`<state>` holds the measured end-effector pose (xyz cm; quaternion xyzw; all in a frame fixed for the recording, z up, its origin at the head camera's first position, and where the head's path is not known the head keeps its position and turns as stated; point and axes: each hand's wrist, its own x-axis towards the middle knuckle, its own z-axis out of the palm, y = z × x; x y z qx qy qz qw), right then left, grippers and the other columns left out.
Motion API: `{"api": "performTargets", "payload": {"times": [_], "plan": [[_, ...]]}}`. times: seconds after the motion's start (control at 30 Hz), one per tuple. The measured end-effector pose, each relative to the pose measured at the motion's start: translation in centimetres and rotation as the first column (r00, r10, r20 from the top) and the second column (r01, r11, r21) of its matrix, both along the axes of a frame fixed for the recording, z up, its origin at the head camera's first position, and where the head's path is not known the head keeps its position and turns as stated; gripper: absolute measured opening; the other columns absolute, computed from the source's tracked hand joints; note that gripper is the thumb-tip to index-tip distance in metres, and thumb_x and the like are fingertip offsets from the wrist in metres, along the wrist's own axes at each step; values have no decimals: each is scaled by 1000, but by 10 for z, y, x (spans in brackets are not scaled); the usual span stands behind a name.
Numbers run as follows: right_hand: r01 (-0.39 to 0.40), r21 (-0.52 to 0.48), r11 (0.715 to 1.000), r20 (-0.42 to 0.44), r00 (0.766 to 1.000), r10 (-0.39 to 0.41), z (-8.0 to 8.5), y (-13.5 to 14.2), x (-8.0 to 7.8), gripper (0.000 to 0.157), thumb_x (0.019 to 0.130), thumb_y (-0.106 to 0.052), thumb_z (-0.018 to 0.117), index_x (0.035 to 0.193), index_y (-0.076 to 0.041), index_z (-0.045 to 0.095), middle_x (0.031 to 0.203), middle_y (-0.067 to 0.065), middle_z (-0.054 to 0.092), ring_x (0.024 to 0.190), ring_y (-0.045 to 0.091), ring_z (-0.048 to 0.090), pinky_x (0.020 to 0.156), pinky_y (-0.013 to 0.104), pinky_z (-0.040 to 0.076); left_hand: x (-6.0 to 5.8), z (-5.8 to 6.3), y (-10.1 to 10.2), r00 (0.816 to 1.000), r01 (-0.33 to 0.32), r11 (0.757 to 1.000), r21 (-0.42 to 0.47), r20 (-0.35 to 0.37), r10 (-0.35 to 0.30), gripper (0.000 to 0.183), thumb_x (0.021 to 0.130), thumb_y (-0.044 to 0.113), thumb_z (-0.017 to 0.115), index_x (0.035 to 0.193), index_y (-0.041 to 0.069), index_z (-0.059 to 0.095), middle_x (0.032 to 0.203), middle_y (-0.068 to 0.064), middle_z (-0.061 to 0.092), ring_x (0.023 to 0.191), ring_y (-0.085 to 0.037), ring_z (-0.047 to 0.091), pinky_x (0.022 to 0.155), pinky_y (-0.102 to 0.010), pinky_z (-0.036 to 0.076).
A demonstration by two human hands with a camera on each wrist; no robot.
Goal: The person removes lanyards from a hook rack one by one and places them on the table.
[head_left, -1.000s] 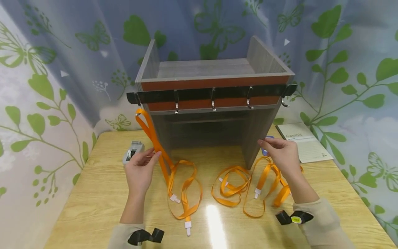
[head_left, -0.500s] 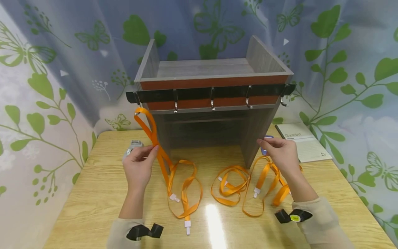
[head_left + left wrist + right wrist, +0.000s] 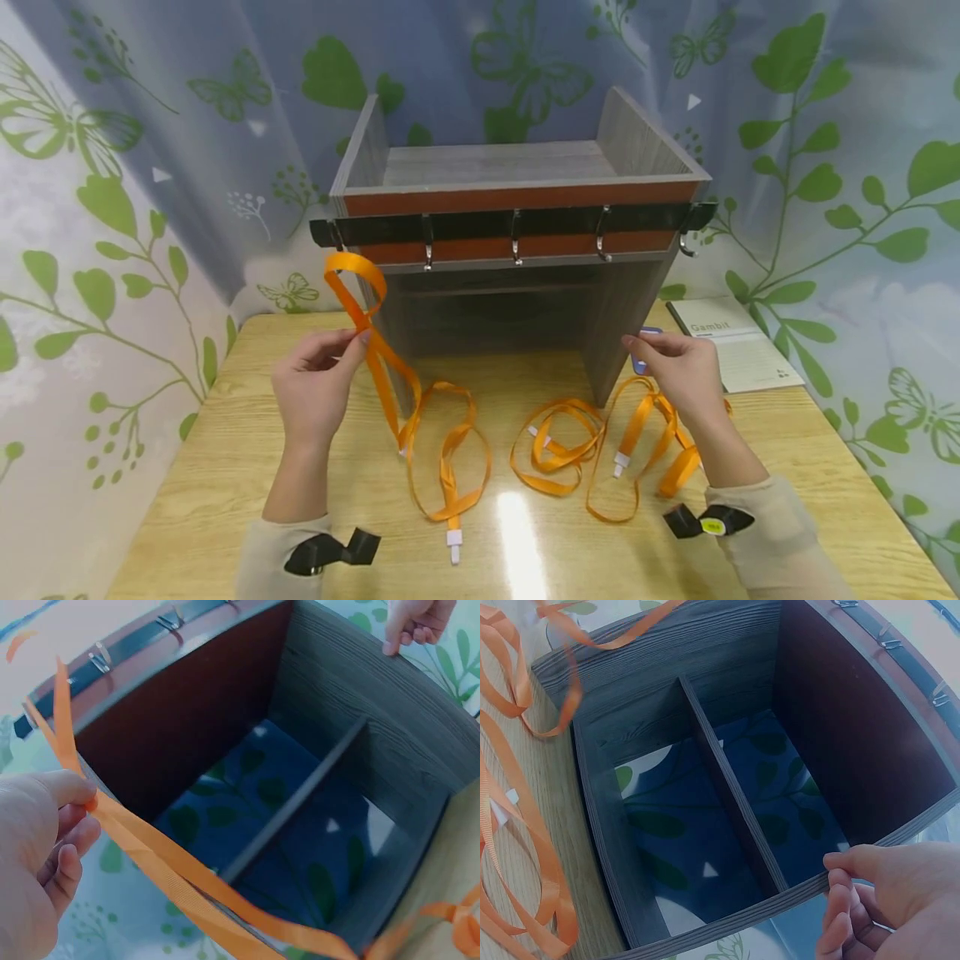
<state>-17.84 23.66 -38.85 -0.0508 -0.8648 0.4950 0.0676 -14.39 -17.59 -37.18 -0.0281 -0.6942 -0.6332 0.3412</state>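
My left hand (image 3: 315,383) pinches an orange lanyard (image 3: 386,358) between thumb and fingertips, just left of a grey wooden shelf unit (image 3: 630,292). Above the fingers the strap stands up in a round loop, right below the leftmost hook (image 3: 339,240); whether the hook passes through it I cannot tell. Its lower end trails down to the table. In the right wrist view, my right hand (image 3: 889,900) holds the edge of the unit's right side panel, fingertips on the rim. A black rail (image 3: 472,225) with several metal hooks runs across the unit's front.
More orange lanyards lie tangled on the wooden table (image 3: 225,467): one lanyard (image 3: 450,483) left of centre, others (image 3: 562,450) towards the right. A notebook (image 3: 738,342) and a blue item (image 3: 641,362) sit behind my right hand. Patterned curtain hangs behind.
My left hand has moved left and slightly up with the lanyard, drawing its lower end off the spot where its white clip lay. The loop has opened wider. My right hand stays put.
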Motion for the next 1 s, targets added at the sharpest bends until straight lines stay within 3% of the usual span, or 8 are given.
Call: {"api": "performTargets", "payload": {"times": [0.2, 0.43, 0.7, 1.0], "plan": [[-2, 6, 1000, -11, 1000, 2, -1, 1, -1, 47, 91, -47, 71, 114, -7, 76, 100, -4, 75, 80, 4, 63, 72, 17, 58, 8, 16, -2, 995, 18, 1000, -1, -103, -18, 11, 81, -9, 76, 89, -14, 73, 81, 11, 73, 66, -4, 65, 59, -11, 53], [-5, 9, 1000, -5, 1000, 5, -1, 1, -1, 47, 92, -48, 69, 114, -7, 76, 107, 3, 75, 82, 5, 63, 70, 14, 57, 18, 26, -10, 997, -12, 1000, -26, -80, 10, 9, 81, -10, 74, 90, -12, 74, 82, 7, 73, 69, -7, 63, 59, -10, 51], [-6, -4, 1000, -17, 1000, 6, -1, 1, -2, 45, 91, -46, 70, 113, -7, 76, 109, 5, 74, 82, 6, 63, 69, 15, 57, 27, 17, -20, 998, -50, 994, -94, -28, 48, 10, 81, -9, 76, 90, -12, 74, 82, 14, 70, 70, -3, 65, 58, -9, 51], [-10, -12, 1000, -7, 1000, 10, -2, 2, -2, 45, 92, -46, 70, 114, -7, 76, 110, 5, 73, 86, 8, 63, 73, 20, 60, 40, -2, -35, 982, -111, 969, -222, 126, 141, 6, 81, -7, 77, 86, -5, 76, 77, 22, 65, 61, 0, 60, 56, -8, 50]]}}
